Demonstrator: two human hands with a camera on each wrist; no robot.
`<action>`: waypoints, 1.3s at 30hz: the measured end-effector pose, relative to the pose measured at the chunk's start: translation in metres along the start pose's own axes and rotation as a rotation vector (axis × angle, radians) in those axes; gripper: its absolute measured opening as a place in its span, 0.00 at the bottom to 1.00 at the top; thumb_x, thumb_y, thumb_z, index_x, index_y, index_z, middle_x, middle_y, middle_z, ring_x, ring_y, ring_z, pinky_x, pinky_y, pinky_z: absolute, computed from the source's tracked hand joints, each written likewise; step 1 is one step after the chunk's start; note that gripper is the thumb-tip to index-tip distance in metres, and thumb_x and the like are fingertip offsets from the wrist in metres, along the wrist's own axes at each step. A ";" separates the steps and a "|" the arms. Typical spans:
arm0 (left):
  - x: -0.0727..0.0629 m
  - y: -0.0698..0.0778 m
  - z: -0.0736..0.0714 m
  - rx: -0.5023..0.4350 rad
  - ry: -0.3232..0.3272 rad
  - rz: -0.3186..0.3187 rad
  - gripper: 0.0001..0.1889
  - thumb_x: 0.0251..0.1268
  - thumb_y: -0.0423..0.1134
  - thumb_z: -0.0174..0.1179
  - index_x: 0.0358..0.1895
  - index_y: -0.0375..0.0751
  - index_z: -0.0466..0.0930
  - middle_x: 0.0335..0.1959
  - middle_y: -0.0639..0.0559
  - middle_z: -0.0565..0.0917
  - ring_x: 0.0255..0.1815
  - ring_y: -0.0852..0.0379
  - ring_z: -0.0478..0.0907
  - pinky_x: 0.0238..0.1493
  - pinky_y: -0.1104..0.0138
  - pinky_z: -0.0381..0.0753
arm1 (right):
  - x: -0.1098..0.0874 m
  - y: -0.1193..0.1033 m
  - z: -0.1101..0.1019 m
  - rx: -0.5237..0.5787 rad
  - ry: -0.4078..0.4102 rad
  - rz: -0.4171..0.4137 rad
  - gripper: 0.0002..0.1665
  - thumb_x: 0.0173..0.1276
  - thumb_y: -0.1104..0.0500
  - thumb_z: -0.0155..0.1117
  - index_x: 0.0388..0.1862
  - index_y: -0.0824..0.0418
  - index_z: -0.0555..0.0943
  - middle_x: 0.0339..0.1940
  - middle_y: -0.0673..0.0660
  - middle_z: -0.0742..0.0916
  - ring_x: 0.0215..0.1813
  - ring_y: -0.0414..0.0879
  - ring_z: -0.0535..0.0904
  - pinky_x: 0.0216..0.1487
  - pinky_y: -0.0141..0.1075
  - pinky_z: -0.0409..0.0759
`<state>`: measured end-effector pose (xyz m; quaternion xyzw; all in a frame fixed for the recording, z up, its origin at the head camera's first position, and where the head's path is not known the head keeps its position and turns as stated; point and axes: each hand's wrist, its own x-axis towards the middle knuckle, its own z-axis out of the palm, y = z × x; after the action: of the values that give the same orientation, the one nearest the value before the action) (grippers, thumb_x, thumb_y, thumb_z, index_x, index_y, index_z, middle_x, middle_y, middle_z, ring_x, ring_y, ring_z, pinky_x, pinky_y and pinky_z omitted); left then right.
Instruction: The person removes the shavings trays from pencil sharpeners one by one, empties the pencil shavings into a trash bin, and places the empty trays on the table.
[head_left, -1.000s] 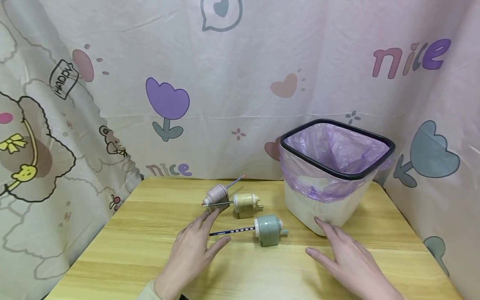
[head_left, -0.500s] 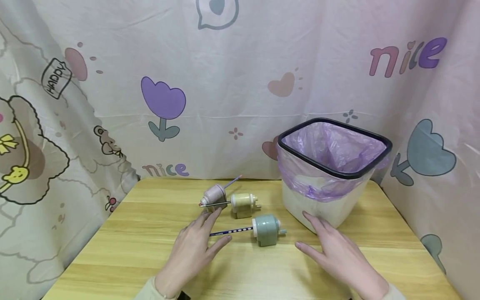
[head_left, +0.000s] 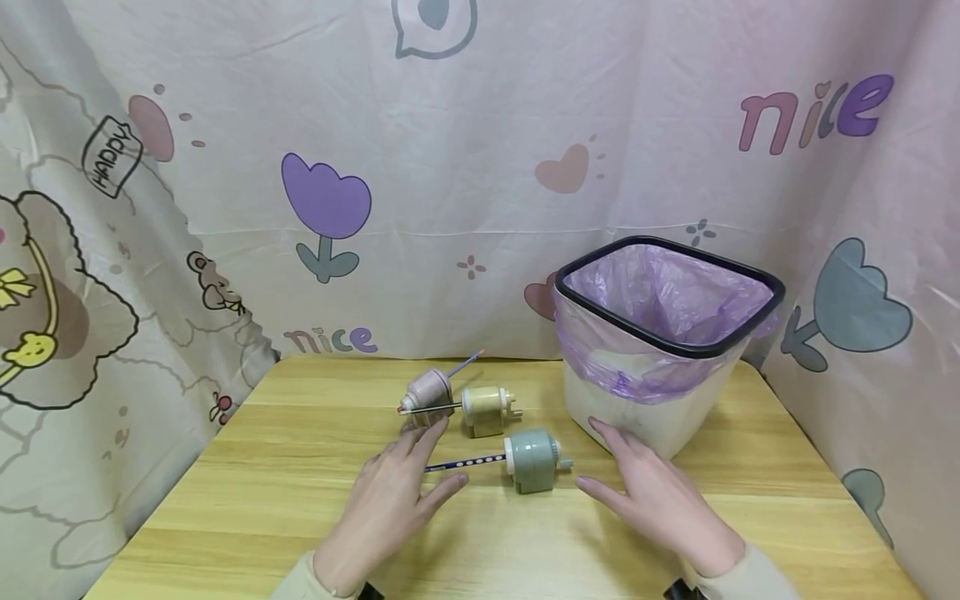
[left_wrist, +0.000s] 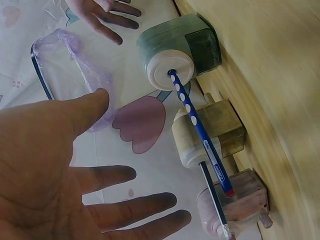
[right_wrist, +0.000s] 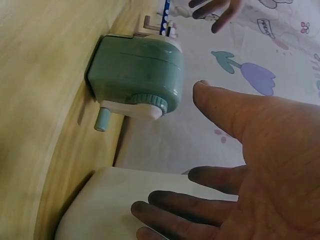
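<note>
A green hand-crank pencil sharpener (head_left: 536, 463) stands on the table with a blue white-dotted pencil (left_wrist: 193, 120) in its front. Behind it are a yellow sharpener (head_left: 486, 408) holding a dark pencil (left_wrist: 212, 192) and a pink sharpener (head_left: 430, 390) holding a purple pencil (head_left: 467, 363). My left hand (head_left: 388, 500) hovers with spread fingers beside the blue pencil's end, covering its tip in the head view. Over on the crank side of the green sharpener, my right hand (head_left: 663, 500) is spread too, apart from it. Neither hand holds anything.
A white waste bin (head_left: 600, 404) with a black rim (head_left: 660, 340) and a purple liner bag (head_left: 637, 385) stands at the back right, just beyond my right hand. A printed curtain (head_left: 450, 167) hangs behind and beside the wooden table (head_left: 225, 492).
My right hand has moved left, from in front of the bin towards the green sharpener. The left hand has barely moved. The head view has shifted slightly; the sharpeners stay in place.
</note>
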<state>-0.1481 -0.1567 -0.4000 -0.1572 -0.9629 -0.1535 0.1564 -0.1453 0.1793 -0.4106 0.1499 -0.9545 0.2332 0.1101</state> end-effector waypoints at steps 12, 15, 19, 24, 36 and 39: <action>-0.003 0.000 0.000 -0.012 -0.031 -0.002 0.39 0.71 0.63 0.67 0.80 0.49 0.71 0.69 0.38 0.83 0.63 0.36 0.85 0.58 0.38 0.87 | 0.020 0.001 0.017 0.048 -0.072 -0.019 0.50 0.71 0.37 0.73 0.83 0.60 0.68 0.72 0.74 0.81 0.66 0.72 0.83 0.63 0.66 0.86; -0.003 0.000 0.000 -0.013 -0.031 -0.005 0.39 0.71 0.62 0.67 0.79 0.49 0.72 0.69 0.38 0.83 0.63 0.36 0.85 0.57 0.37 0.87 | 0.024 0.002 0.021 0.055 -0.073 -0.029 0.51 0.71 0.37 0.74 0.82 0.60 0.69 0.71 0.75 0.81 0.65 0.72 0.83 0.63 0.65 0.85; -0.002 0.000 0.000 -0.012 -0.030 -0.009 0.39 0.71 0.62 0.68 0.79 0.49 0.72 0.69 0.38 0.83 0.63 0.36 0.85 0.57 0.37 0.87 | 0.029 0.002 0.026 0.069 -0.075 -0.040 0.50 0.70 0.38 0.75 0.82 0.61 0.69 0.68 0.74 0.83 0.62 0.70 0.85 0.63 0.64 0.86; -0.003 -0.001 -0.001 -0.019 -0.039 -0.015 0.39 0.71 0.63 0.67 0.80 0.51 0.71 0.69 0.38 0.83 0.62 0.34 0.85 0.56 0.36 0.87 | 0.034 0.000 0.032 0.096 -0.099 -0.048 0.50 0.70 0.39 0.75 0.81 0.62 0.69 0.68 0.74 0.83 0.63 0.70 0.85 0.64 0.64 0.86; -0.006 -0.005 -0.001 -0.041 -0.046 -0.024 0.39 0.71 0.62 0.69 0.79 0.51 0.72 0.68 0.38 0.84 0.60 0.34 0.86 0.53 0.38 0.89 | 0.042 -0.001 0.047 0.129 -0.118 -0.063 0.46 0.71 0.41 0.75 0.79 0.62 0.71 0.72 0.71 0.81 0.68 0.70 0.82 0.69 0.65 0.82; -0.007 -0.006 -0.001 -0.052 -0.046 -0.029 0.39 0.71 0.63 0.68 0.79 0.49 0.72 0.68 0.37 0.83 0.60 0.34 0.86 0.53 0.38 0.89 | 0.041 -0.001 0.052 0.136 -0.110 -0.072 0.45 0.70 0.42 0.76 0.78 0.62 0.72 0.71 0.70 0.83 0.66 0.68 0.84 0.68 0.64 0.84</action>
<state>-0.1438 -0.1648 -0.4027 -0.1509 -0.9641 -0.1772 0.1280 -0.1908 0.1441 -0.4432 0.2037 -0.9351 0.2848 0.0554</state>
